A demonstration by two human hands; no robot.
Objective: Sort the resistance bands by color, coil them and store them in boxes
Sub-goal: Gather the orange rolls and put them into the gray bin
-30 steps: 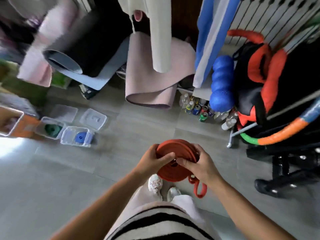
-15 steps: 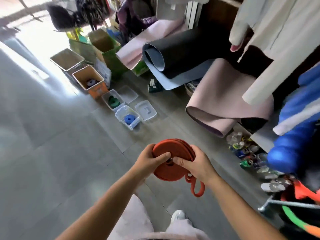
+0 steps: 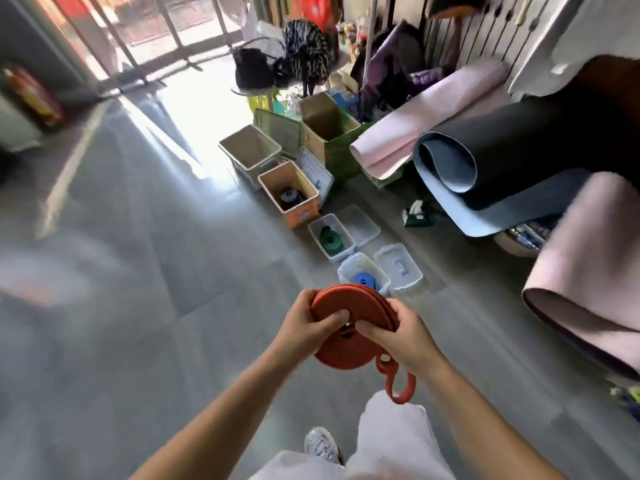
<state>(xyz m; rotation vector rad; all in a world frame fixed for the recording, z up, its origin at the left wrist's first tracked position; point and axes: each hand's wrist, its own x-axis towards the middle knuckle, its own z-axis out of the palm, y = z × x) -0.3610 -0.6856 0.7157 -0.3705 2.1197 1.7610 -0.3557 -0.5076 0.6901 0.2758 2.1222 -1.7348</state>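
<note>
A coiled orange resistance band (image 3: 346, 351) is held in front of me at waist height, its loose end looping down at the lower right. My left hand (image 3: 304, 332) grips the coil's left side with the thumb across its face. My right hand (image 3: 403, 336) grips the right side. On the floor beyond stand a clear box (image 3: 379, 273) holding a blue coiled band (image 3: 363, 279), a clear box (image 3: 317, 230) holding a green coiled band (image 3: 330, 239), and an orange box (image 3: 304, 213) with a dark coil (image 3: 289, 197) inside.
Two clear lids (image 3: 401, 268) lie beside the clear boxes. Open cardboard and plastic boxes (image 3: 251, 150) stand behind them. Rolled mats, pink and black (image 3: 502, 150), crowd the right side. Grey floor tiles stretch to the left.
The view has swung left and forward, bringing the row of boxes closer and nearer the centre. Both hands keep the same hold on the orange coil.
</note>
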